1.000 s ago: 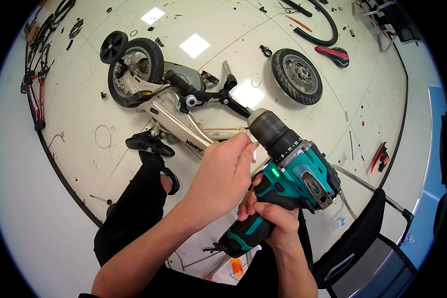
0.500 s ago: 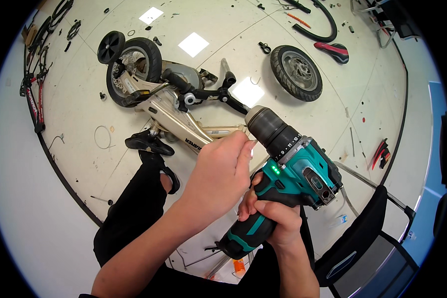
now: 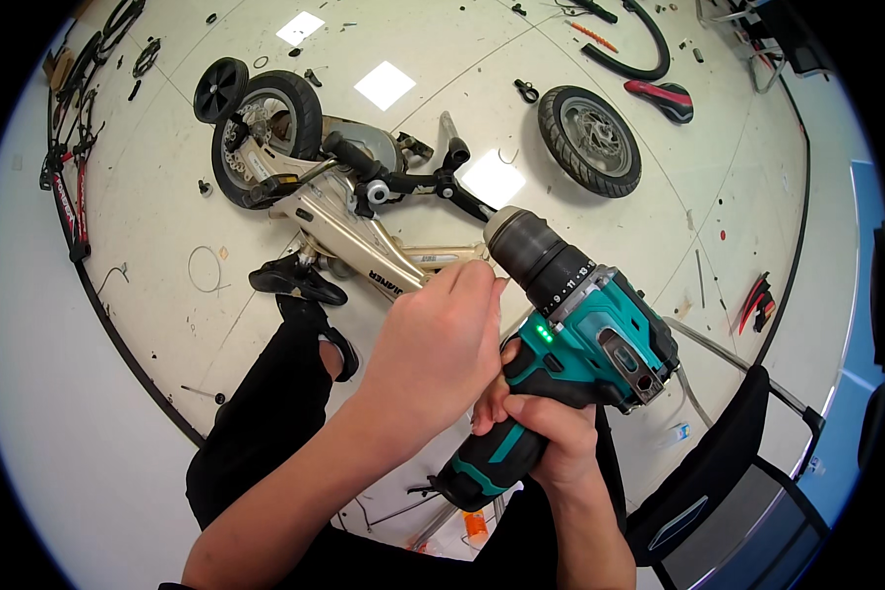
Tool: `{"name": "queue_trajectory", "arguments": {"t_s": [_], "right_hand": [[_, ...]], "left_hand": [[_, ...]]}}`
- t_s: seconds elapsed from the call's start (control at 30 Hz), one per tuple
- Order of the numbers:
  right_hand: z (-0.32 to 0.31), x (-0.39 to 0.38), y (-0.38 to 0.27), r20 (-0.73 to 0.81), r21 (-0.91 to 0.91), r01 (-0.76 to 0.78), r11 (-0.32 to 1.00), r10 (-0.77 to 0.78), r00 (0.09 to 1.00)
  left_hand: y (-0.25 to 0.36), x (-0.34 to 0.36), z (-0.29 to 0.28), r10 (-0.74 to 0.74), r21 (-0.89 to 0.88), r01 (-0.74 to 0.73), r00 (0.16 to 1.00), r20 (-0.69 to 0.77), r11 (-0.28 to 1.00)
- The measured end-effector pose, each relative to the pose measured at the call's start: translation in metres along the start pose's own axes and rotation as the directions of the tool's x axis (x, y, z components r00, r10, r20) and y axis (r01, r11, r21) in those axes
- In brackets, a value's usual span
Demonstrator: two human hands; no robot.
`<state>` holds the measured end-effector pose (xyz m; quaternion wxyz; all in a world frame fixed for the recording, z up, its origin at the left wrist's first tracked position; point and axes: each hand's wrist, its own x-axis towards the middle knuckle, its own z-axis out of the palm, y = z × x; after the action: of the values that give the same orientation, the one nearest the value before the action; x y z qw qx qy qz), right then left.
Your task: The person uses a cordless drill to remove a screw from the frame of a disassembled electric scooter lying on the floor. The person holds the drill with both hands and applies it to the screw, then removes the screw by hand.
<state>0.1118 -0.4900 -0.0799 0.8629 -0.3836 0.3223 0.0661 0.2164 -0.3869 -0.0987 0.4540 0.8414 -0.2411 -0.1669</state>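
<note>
My right hand (image 3: 559, 441) is wrapped round the grip of a teal and black cordless drill (image 3: 600, 339), its small green lights lit. The drill's chuck (image 3: 523, 246) points up and away to the left. Close beside the chuck, my left hand (image 3: 447, 339) is closed with thumb and fingers pressed together. What it pinches, if anything, is hidden behind the fingers. Beyond both hands, a beige bike frame (image 3: 349, 246) lies on its side on the floor, with black handlebars (image 3: 403, 184) and a wheel (image 3: 290, 128) attached.
A loose wheel (image 3: 590, 141) lies farther off to the right, near a red and black saddle (image 3: 664, 100) and a black tyre (image 3: 649, 59). A black chair (image 3: 708, 472) stands close at my right. Small parts are scattered over the tiles, and another frame (image 3: 74, 197) lies at the left.
My left hand has turned slightly, and its fingertips have shifted a little beside the chuck. The drill stays almost in place in my right hand.
</note>
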Motion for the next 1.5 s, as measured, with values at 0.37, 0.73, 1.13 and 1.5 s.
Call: {"name": "queue_trajectory", "arguments": {"t_s": [0.37,0.73,1.13,1.5], "right_hand": [[0.002,0.0,0.003,0.0,0.042,0.007,0.999,-0.007,1.0],[0.007,0.0,0.001,-0.04,-0.091,0.004,0.996,-0.007,0.999],[0.008,0.001,0.002,-0.027,-0.075,0.016,0.997,-0.018,0.999],[0.008,0.0,0.003,0.001,-0.073,0.017,0.997,-0.017,1.0]], "left_hand": [[-0.002,-0.003,0.002,0.056,0.057,-0.056,0.998,0.007,0.997],[0.002,-0.005,0.008,0.033,0.029,-0.031,0.998,-0.05,0.999],[0.0,-0.004,0.008,0.03,0.06,-0.027,0.998,-0.061,0.998],[0.005,-0.005,0.008,-0.066,0.026,0.068,0.995,-0.08,0.997]]}}
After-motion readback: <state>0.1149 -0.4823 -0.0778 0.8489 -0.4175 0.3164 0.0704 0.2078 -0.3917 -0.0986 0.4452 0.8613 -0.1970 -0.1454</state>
